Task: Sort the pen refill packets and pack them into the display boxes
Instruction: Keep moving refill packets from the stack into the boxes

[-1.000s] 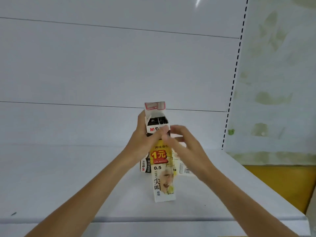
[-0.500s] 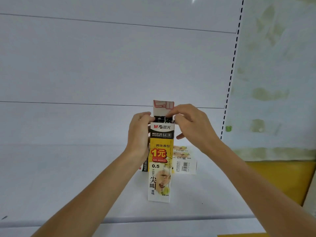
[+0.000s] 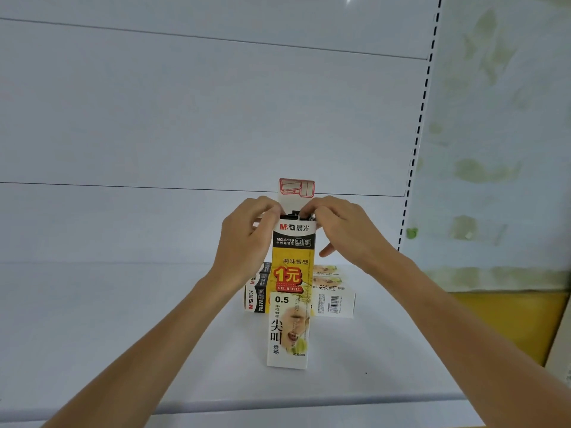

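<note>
Filling step: left hand (image 3: 247,239) at 9 o'clock, right hand (image 3: 346,233) at 3, pinch display box (image 3: 289,322) mouth; flap (image 3: 296,188) closure likely next.

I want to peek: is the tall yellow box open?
Open. The display box has its top flap standing up, dark refill ends visible inside.

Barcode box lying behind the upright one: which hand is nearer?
Right. The right hand is above the barcode box, pinching the upright box at its top; the left hand grips that top from the far side.
</note>
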A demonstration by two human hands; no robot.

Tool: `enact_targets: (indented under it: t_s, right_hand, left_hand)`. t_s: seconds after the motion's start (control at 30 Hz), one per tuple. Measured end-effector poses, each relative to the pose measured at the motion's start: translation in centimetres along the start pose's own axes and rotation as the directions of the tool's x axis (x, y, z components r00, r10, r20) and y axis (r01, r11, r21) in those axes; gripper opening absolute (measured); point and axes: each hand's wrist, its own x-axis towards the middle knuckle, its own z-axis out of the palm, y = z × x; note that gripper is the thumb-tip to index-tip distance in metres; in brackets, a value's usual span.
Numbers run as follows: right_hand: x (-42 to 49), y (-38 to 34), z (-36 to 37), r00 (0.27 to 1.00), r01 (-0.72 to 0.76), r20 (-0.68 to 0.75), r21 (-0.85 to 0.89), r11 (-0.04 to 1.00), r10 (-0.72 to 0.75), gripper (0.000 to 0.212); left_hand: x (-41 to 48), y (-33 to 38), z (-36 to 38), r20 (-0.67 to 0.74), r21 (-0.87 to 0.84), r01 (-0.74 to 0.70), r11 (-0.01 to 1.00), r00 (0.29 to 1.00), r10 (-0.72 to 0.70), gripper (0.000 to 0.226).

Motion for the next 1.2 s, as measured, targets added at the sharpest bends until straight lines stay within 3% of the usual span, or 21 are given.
enact_targets:
  t_s: [0.13, 0.3, 0.4, 0.47, 0.53, 0.7, 0.83, 1.0, 1.07, 1.2]
  right_hand:
    - [0.7, 0.7, -0.1, 0.991, -0.102, 0.093, 0.029, 0.994, 0.099, 0.03]
    - [1.4, 0.7, -0.2, 0.975, -0.13, 0.181, -0.01, 0.991, 0.13, 0.029]
    - [1.2, 1.3, -0.1, 0.999, -0.04, 0.023, 0.012, 0.999, 0.039, 0.024]
    - [1.0, 1.8, 0.0, 0.995, 0.036, -0.101, 0.112, 0.993, -0.024, 0.017]
    - [0.8, 2.1, 0.1, 0.99, 0.069, -0.135, 0.22, 0.973, -0.04, 0.012]
    - [0.2, 2.7, 0.5, 0.998, 0.065, -0.033, 0.444, 0.894, -0.056, 0.025]
    - [-0.4, 3.2, 0.6, 0.998, -0.029, 0.059, 0.724, 0.69, -0.019, 0.041]
    - [0.1, 2.6, 0.8, 0.996, -0.075, 0.086, 0.625, 0.777, 0.027, 0.031]
    - [0.4, 2.2, 1.0, 0.994, -0.102, 0.097, 0.632, 0.768, 0.052, 0.036]
    - [0.5, 2.6, 1.1, 0.98, -0.19, 0.196, 0.833, 0.52, 0.044, 0.052]
  left_hand:
    - [0.9, 0.2, -1.1, 0.183, 0.043, 0.058, 0.997, 0.981, -0.064, 0.038]
    - [2.5, 1.3, -2.5, 0.447, 0.21, 0.067, 0.976, 0.881, -0.156, 0.038]
    - [1.5, 0.5, -2.1, 0.352, 0.214, 0.06, 0.975, 0.926, -0.134, 0.029]
    - [0.5, 0.0, -1.6, 0.191, 0.089, 0.05, 0.995, 0.979, -0.066, 0.02]
    - [-0.5, 0.1, -1.1, 0.108, -0.09, 0.09, 0.992, 0.991, -0.08, 0.024]
    - [-2.5, -0.2, -0.4, 0.094, -0.267, 0.119, 0.956, 0.991, -0.097, 0.046]
    - [-3.2, -0.8, -0.2, 0.055, -0.287, 0.105, 0.952, 0.994, -0.093, 0.044]
    - [-3.3, -0.7, -0.1, 0.145, -0.202, 0.061, 0.977, 0.989, -0.032, 0.028]
    - [-3.4, -0.5, -0.2, 0.196, -0.181, 0.082, 0.98, 0.98, -0.045, 0.027]
    - [-3.8, -0.6, -0.2, 0.282, -0.137, 0.122, 0.983, 0.956, -0.08, 0.047]
